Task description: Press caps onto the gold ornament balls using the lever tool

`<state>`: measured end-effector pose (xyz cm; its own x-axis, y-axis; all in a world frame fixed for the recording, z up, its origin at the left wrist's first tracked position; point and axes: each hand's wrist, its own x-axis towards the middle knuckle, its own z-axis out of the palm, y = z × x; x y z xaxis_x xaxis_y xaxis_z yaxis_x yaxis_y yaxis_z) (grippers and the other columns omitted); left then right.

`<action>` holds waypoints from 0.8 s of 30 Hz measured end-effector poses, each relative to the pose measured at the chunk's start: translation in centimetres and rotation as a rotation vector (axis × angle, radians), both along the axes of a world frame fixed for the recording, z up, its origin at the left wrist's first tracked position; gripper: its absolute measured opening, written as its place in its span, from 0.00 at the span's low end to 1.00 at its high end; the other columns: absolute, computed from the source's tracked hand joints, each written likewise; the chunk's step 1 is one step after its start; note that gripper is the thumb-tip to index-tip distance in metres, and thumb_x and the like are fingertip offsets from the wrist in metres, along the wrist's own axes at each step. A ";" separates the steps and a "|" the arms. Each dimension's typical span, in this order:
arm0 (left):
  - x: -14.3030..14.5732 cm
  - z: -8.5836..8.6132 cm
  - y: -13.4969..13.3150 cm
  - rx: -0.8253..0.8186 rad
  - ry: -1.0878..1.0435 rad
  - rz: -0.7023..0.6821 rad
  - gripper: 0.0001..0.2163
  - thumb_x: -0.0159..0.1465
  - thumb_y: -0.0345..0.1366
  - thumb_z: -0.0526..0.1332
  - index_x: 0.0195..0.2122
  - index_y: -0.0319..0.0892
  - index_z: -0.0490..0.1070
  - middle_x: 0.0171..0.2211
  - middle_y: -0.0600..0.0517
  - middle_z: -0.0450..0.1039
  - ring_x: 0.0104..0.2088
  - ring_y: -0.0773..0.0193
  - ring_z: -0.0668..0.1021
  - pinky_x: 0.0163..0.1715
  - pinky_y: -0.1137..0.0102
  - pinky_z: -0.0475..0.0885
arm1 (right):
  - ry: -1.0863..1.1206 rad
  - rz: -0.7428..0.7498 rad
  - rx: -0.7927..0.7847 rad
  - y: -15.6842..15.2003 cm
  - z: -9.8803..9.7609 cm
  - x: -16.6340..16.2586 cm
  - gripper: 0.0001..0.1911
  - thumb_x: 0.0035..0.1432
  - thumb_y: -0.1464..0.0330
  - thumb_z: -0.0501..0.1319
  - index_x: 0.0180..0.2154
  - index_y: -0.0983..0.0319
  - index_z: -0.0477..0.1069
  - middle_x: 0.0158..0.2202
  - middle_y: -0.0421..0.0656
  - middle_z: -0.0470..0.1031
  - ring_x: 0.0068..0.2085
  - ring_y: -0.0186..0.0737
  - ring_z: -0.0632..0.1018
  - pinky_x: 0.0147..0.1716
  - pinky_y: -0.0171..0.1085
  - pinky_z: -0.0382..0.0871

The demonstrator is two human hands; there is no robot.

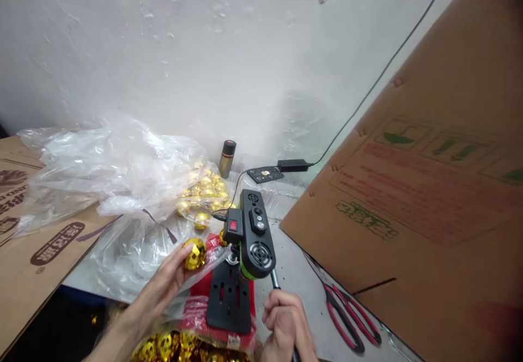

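Note:
My left hand pinches a shiny gold faceted ball between its fingertips. Just right of the ball stands a black device with round grilles, buttons and a red switch, above a slotted black base plate. My right hand is wrapped round a slim metal rod beside the device; where the rod's far end attaches is hidden. Another gold ball shows partly behind the switch housing, and a loose gold ball lies farther back.
Clear plastic bags and a heap of small gold balls lie behind. More gold balls fill the front. Red-handled scissors lie beside a large carton. A capped bottle and black adapter stand near the wall.

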<state>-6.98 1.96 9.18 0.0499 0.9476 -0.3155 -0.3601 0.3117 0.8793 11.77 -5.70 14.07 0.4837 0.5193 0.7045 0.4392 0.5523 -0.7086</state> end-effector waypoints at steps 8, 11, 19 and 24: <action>2.8 -5.2 -9.4 -0.175 -0.085 0.059 0.30 0.58 0.60 0.76 0.54 0.44 0.82 0.53 0.44 0.87 0.59 0.42 0.84 0.58 0.54 0.80 | -0.148 0.109 0.049 -0.1 -0.6 1.4 0.18 0.75 0.75 0.53 0.30 0.58 0.66 0.28 0.37 0.68 0.32 0.33 0.74 0.29 0.34 0.65; 2.8 -5.9 -9.0 -0.119 0.057 0.066 0.34 0.53 0.61 0.78 0.54 0.43 0.82 0.56 0.42 0.85 0.63 0.39 0.81 0.66 0.50 0.74 | -0.159 0.087 0.030 -0.3 -0.5 1.5 0.18 0.75 0.75 0.53 0.30 0.58 0.65 0.29 0.37 0.68 0.31 0.32 0.73 0.29 0.34 0.64; 5.2 -5.8 -3.8 0.189 0.406 -0.048 0.32 0.59 0.57 0.71 0.58 0.42 0.75 0.53 0.41 0.85 0.52 0.42 0.86 0.56 0.51 0.81 | -0.152 0.094 0.074 0.0 -0.5 1.3 0.17 0.75 0.77 0.52 0.31 0.58 0.65 0.29 0.37 0.67 0.32 0.33 0.74 0.30 0.33 0.66; 6.0 -6.7 -3.0 0.442 0.704 -0.122 0.27 0.60 0.47 0.70 0.59 0.45 0.74 0.59 0.39 0.82 0.61 0.39 0.81 0.64 0.45 0.74 | -0.180 0.089 -0.003 -0.5 -0.4 1.3 0.18 0.76 0.74 0.52 0.31 0.58 0.65 0.30 0.37 0.68 0.32 0.32 0.75 0.31 0.33 0.67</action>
